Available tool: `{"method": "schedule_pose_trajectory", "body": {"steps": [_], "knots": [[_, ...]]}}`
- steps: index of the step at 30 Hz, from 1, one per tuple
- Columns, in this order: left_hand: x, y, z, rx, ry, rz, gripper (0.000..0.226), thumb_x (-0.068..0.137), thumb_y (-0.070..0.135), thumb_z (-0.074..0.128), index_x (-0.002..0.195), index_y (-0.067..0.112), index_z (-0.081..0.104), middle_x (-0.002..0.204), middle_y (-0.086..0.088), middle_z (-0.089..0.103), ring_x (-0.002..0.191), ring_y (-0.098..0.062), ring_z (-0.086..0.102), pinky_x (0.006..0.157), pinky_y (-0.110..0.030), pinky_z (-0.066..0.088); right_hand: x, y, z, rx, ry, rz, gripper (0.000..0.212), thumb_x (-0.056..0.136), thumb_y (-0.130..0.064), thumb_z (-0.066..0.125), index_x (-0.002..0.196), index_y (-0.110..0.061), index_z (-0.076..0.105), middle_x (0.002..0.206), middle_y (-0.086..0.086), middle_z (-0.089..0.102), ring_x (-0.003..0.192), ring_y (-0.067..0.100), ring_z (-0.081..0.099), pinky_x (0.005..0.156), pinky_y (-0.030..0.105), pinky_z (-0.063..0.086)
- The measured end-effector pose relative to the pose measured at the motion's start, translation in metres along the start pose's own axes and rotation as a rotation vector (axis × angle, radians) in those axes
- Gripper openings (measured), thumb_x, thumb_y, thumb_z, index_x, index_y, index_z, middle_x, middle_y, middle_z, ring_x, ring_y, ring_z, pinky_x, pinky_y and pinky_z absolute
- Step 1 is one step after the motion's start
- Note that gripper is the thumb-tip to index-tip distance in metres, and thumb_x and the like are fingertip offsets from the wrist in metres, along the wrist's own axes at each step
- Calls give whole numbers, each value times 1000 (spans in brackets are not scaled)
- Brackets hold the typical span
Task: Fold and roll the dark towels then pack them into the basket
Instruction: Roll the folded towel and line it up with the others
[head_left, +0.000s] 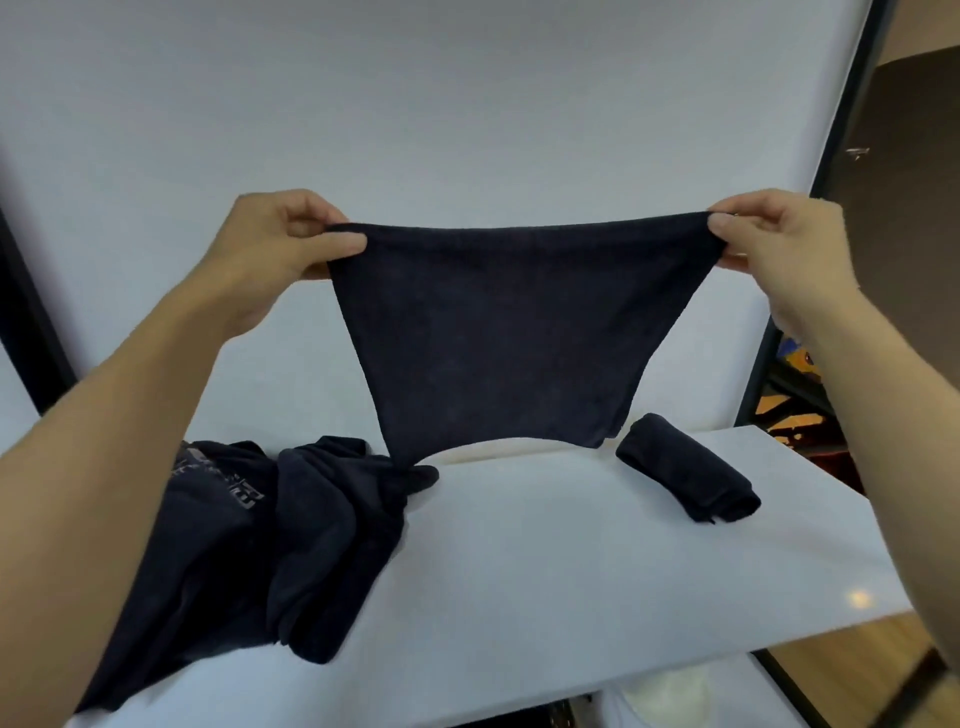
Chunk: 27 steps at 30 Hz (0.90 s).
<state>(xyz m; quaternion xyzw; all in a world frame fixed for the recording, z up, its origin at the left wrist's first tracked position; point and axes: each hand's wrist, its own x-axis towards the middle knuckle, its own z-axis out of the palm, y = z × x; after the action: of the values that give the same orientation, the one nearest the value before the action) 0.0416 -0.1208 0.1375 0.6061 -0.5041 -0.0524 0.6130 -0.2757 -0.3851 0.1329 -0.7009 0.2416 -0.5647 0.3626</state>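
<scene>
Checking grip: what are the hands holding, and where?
A dark towel: left hand pinches its upper left corner, right hand its upper right corner.

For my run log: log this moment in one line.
left hand pinches held towel corner | right hand pinches other corner | held towel hangs over white table | rolled towel right | dark cloth pile left

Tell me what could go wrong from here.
The left hand and right hand only pinch the top corners of the held towel; a slipped grip would likely drop it crumpled. Its lower left corner hangs right by the unfolded pile and might snag there. Lowered carelessly, it may knock the rolled towel on the table.
</scene>
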Motion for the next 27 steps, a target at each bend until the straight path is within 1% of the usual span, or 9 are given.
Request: {"method": "schedule_pose_trajectory", "body": {"steps": [4,8,11,13,17,20,22,24,27], "knots": [[-72,-13,1,-13,-212,-131,14,64,21,80,72,16,69,76,-2,71,75,-14,67,74,-20,54,-67,4,-28,-66,-173,190,11,92,-5,62,93,-12,71,93,8,71,89,20,68,81,30,58],[-136,-50,2,215,-577,-366,4,74,12,78,77,12,76,86,-12,75,79,-19,70,79,-26,53,-119,29,-51,-320,-574,476,14,92,-3,62,95,-8,75,98,13,73,92,23,67,77,30,55],[-159,-72,8,300,-818,-478,3,77,11,78,78,10,75,83,-9,74,77,-17,67,78,-26,51,-140,52,-53,-508,-831,587,16,90,-7,65,89,-16,79,91,13,71,80,19,60,69,25,48],[-158,-85,15,278,-788,-516,5,81,7,75,77,10,74,79,-6,72,75,-13,65,71,-20,50,-140,64,-47,-500,-803,620,15,90,-8,65,90,-15,78,82,14,67,73,18,55,64,26,45],[-125,-123,29,289,-412,-578,3,85,9,73,88,9,75,84,-6,74,73,-14,62,62,-23,49,-122,90,-20,-392,-517,651,11,91,-6,64,94,-8,74,78,11,68,62,12,60,55,21,47],[-98,-155,51,378,-245,-590,3,87,13,71,89,12,72,88,-8,72,68,-15,59,58,-24,45,-110,117,10,-412,-356,633,15,89,-2,62,100,-1,71,80,9,69,61,9,67,57,19,55],[-91,-176,69,523,-162,-575,12,88,17,70,99,12,72,103,-8,71,84,-18,62,71,-26,47,-111,140,30,-556,-339,615,23,87,-3,61,108,3,68,86,16,71,71,19,70,68,30,59],[-97,-189,93,758,-107,-468,25,92,22,65,115,12,66,119,-9,66,107,-25,59,88,-33,46,-124,153,55,-833,-401,501,30,89,-12,59,117,-3,65,108,15,70,92,26,67,77,33,52],[-128,-191,148,883,-242,-166,40,98,35,51,134,17,54,139,-7,54,128,-28,47,109,-45,34,-171,159,105,-726,-533,255,38,97,-28,53,134,-19,55,138,1,55,122,21,54,102,34,41]]}}
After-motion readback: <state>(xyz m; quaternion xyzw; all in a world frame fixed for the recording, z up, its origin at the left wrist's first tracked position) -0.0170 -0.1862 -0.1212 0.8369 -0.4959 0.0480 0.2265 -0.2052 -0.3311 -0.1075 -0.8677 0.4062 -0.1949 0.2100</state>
